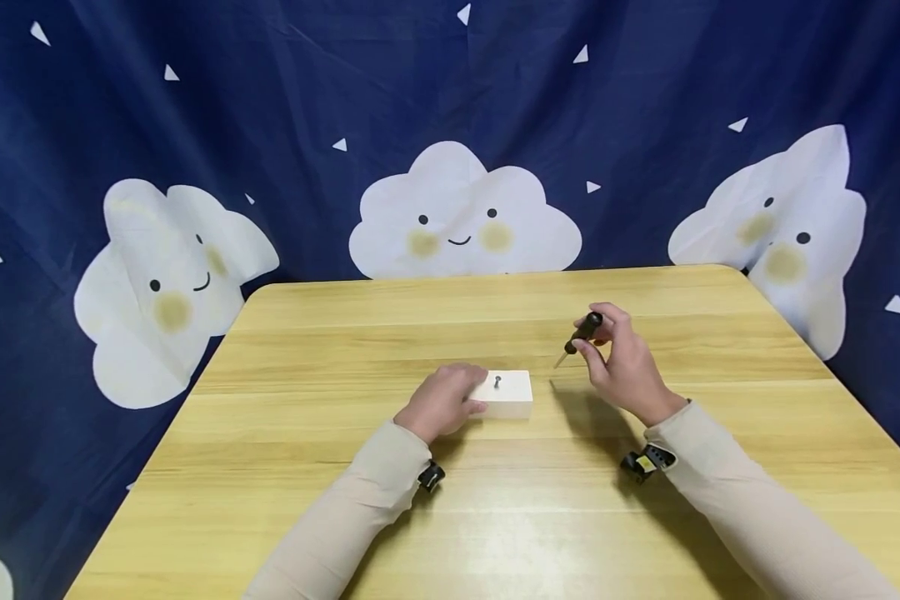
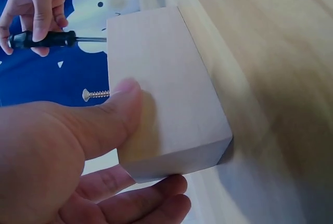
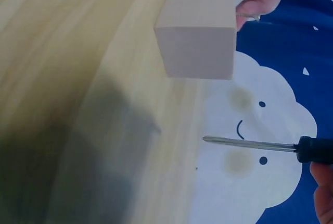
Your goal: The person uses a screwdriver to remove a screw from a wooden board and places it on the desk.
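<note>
On the table lies a pale wooden block (image 1: 512,395), its left end gripped by my left hand (image 1: 441,400), thumb along the near side. In the left wrist view the block (image 2: 166,78) shows its plain side face. A screw (image 1: 497,382) stands in its top, with part of the thread above the wood; the left wrist view shows the flared head of the screw (image 2: 95,95). To the right, my right hand (image 1: 630,371) holds a black-handled screwdriver (image 1: 583,332) above the table, its shaft slanting down to the left. The screwdriver tip is apart from the block and screw.
A light wood table (image 1: 285,492) spreads around both hands. Behind it hangs a dark blue curtain (image 1: 285,100) with white smiling clouds and small triangles. Each wrist carries a small black camera, such as the right wrist camera (image 1: 645,462).
</note>
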Demonstrator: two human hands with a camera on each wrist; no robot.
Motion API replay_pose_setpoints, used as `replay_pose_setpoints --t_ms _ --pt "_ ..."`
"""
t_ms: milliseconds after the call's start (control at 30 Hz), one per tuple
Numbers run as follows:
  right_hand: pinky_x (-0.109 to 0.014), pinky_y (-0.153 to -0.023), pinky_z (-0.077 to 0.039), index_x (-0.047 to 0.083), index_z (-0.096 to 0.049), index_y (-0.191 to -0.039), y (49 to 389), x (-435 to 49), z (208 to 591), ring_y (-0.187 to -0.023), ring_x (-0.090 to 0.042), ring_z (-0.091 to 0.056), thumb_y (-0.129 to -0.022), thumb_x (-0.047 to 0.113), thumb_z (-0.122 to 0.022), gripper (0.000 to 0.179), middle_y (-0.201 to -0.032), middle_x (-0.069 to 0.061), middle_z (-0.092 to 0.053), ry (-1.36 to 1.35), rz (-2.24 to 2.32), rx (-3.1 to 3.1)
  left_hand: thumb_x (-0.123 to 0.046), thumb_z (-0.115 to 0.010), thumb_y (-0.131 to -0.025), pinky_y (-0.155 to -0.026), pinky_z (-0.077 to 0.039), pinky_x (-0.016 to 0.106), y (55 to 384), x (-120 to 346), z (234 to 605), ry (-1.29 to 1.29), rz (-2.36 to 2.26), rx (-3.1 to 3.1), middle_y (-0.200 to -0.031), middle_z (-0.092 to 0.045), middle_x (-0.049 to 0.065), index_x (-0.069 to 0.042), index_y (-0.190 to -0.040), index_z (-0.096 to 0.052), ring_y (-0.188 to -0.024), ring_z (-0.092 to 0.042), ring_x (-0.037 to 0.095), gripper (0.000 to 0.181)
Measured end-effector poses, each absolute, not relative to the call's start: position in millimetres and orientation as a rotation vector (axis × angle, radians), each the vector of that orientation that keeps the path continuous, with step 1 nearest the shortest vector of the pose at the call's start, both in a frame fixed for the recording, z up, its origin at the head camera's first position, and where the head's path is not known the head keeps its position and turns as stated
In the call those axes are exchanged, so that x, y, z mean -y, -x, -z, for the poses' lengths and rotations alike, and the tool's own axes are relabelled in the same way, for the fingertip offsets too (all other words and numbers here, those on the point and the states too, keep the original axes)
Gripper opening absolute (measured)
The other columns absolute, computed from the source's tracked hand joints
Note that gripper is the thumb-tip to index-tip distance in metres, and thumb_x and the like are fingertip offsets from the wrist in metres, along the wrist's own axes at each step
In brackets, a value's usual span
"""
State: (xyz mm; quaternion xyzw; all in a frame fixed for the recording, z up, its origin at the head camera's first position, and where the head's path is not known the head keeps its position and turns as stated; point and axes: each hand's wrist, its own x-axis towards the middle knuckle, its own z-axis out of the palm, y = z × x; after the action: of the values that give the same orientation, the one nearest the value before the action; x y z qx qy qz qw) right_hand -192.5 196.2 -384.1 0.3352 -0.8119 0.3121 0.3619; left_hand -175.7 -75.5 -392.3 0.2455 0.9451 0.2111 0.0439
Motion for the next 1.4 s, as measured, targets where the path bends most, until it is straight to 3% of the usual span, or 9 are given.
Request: replay_pose_setpoints --t_ms 67,167,300,533,933,1400 --pt "-0.040 -0.054 -0.051 -0.008 -0.032 -0.128 193.1 -195.8 380.2 -0.067 -0.029 -0.064 -0.086 -0.007 -0.067 0.055 -0.098 -0.023 -0.065 -0.850 -0.828 2.069 -0.017 -0.074 -0.085 -0.100 -0.045 0.038 177.1 75.1 391.4 -0.757 -0.626 -2.888 -0.123 -0.064 0.008 -0.009 -0.119 -0.065 -0.116 -0.058 0.025 0.036" --pt "-0.032 -0.054 -0.047 -0.007 -0.033 -0.127 194.0 -193.9 375.0 -0.064 -0.027 -0.062 -0.073 -0.021 -0.070 0.067 -0.097 -0.021 -0.066 -0.817 -0.849 2.037 -0.019 -0.074 -0.086 -0.099 -0.046 0.037 179.0 74.3 389.0 -0.750 -0.589 -2.880 -0.119 -0.065 0.007 -0.008 -0.118 -0.064 -0.114 -0.059 0.025 0.035" --pt "-0.027 -0.057 -0.044 -0.006 -0.032 -0.128 195.2 -191.8 369.4 -0.063 -0.026 -0.060 -0.073 -0.023 -0.070 0.069 -0.096 -0.021 -0.066 -0.802 -0.861 2.010 -0.022 -0.074 -0.086 -0.097 -0.047 0.037 180.4 73.4 386.3 -0.742 -0.542 -2.876 -0.114 -0.065 0.006 -0.008 -0.115 -0.063 -0.111 -0.059 0.025 0.034" --pt "-0.029 -0.058 -0.043 -0.005 -0.032 -0.129 195.9 -188.1 361.5 -0.064 -0.024 -0.057 -0.073 -0.023 -0.069 0.070 -0.093 -0.022 -0.067 -0.799 -0.932 1.966 -0.021 -0.077 -0.083 -0.078 -0.050 0.033 180.4 71.6 384.8 -0.751 -0.512 -2.887 -0.083 -0.057 -0.001 -0.012 -0.091 -0.057 -0.084 -0.056 0.019 0.023" --pt "-0.031 -0.058 -0.045 -0.003 -0.032 -0.129 194.2 -178.6 352.1 -0.066 -0.024 -0.060 -0.072 -0.022 -0.071 0.071 -0.094 -0.023 -0.067 -0.819 -0.960 1.954 -0.022 -0.078 -0.081 -0.069 -0.046 0.030 181.4 70.6 384.2 -0.731 -0.509 -2.885 -0.075 -0.052 -0.002 -0.014 -0.081 -0.052 -0.076 -0.051 0.018 0.027" --pt "-0.029 -0.059 -0.045 -0.006 -0.034 -0.128 195.2 -165.9 352.6 -0.065 -0.023 -0.060 -0.072 -0.024 -0.070 0.069 -0.093 -0.024 -0.066 -0.854 -1.053 1.899 -0.022 -0.081 -0.078 -0.070 -0.045 0.030 181.9 68.4 381.5 -0.693 -0.508 -2.893 -0.074 -0.052 -0.001 -0.013 -0.081 -0.054 -0.077 -0.051 0.019 0.029"
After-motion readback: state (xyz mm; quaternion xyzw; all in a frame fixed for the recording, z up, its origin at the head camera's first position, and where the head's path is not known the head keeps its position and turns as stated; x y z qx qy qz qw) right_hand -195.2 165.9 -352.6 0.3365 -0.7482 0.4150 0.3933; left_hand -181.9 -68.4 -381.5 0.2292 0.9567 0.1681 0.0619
